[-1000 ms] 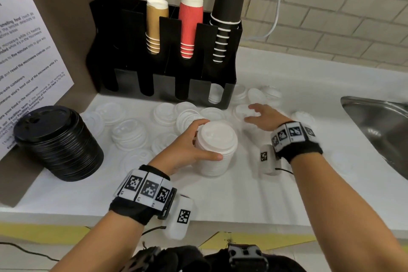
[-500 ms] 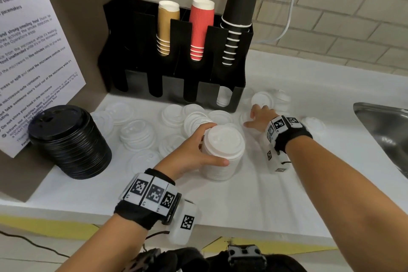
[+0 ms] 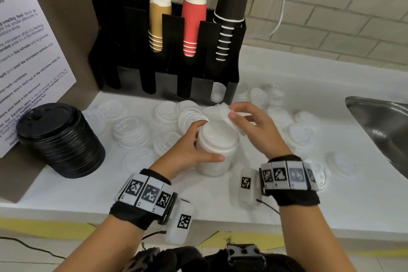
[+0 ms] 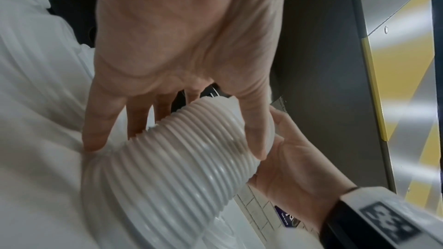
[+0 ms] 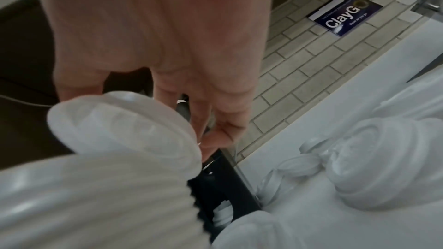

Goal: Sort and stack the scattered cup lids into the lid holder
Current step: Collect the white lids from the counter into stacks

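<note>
Fingers and thumb of the left hand (image 3: 187, 152) wrap the ribbed side of a tall stack of nested white plastic cup lids (image 3: 217, 152), clamped firmly; the stack stands on the white countertop (image 3: 287, 210), presumably steadied so it takes new lids without toppling. Right hand (image 3: 256, 128) hovers just above the stack's far edge, fingertips pinching a single white plastic lid (image 3: 223, 110), tilted, not yet seated; likely next onto the pile.

Behind the stack: black slotted cup-and-lid holder (image 3: 234, 66) against the brick wall, carrying a tan paper cup column (image 3: 157, 22), a red ribbed cup column (image 3: 192, 24) and a tall black cup column (image 3: 231, 6). Its right front slot shows a few white lids; other front slots look dark, contents unclear.

Around the stack, on all sides but the near one: loose white lids (image 3: 280, 115), singly and in small heaps, many unsorted. Well left of the stack: squat pile of black plastic lids (image 3: 59, 139). Right of the stack: steel sink (image 3: 384, 130).
</note>
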### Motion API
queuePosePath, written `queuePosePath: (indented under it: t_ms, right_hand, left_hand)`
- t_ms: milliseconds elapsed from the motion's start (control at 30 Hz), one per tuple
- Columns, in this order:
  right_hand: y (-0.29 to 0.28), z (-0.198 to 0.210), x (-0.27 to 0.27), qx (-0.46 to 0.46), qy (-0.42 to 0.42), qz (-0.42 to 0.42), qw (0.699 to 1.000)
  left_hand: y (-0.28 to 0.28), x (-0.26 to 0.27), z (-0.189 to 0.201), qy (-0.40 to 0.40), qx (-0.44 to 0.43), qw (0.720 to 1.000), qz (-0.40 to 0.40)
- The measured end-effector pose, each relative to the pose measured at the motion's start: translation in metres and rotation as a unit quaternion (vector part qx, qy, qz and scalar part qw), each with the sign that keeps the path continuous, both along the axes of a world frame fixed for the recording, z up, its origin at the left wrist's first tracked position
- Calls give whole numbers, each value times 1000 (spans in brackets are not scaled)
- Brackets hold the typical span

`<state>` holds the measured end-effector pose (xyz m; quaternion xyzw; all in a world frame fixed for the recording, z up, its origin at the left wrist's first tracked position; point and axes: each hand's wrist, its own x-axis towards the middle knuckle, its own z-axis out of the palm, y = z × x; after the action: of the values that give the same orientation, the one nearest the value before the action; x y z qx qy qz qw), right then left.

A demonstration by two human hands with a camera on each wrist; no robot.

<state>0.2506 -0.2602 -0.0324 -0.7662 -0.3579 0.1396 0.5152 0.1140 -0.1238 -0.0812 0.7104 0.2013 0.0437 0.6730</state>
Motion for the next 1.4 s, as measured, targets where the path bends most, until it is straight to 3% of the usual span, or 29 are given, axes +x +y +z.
queuePosePath:
  t_ms: [400, 833, 900, 1000, 1067, 1167, 1233, 1400]
  right_hand:
    - [-4, -10, -25, -63, -107, 39, 991]
    - [-12, -9, -36, -74, -117, 67, 988]
    - [-19, -8, -35, -48, -110, 47, 992]
    - [-39, -4, -16, -84, -88, -74, 990]
    - [-60, -3, 4, -230, -47, -158, 959]
    - [-91, -10, 22, -425, 6, -246, 871]
    - [-106, -18, 26, -457, 26, -280, 844]
    - [-120, -26, 31, -474, 26, -285, 832]
  left_hand:
    - [-3, -1, 2, -10, 8, 1000, -1]
    - [-2, 0, -4, -30, 8, 1000, -1]
    - [-2, 0, -4, -31, 5, 999, 4]
    - [-1, 0, -3, -32, 5, 999, 5]
    - [0, 0, -3, -32, -1, 999, 4]
    - [0, 0, -4, -32, -6, 999, 4]
    - [1, 0, -4, -33, -9, 999, 4]
    - [1, 1, -6, -36, -16, 999, 0]
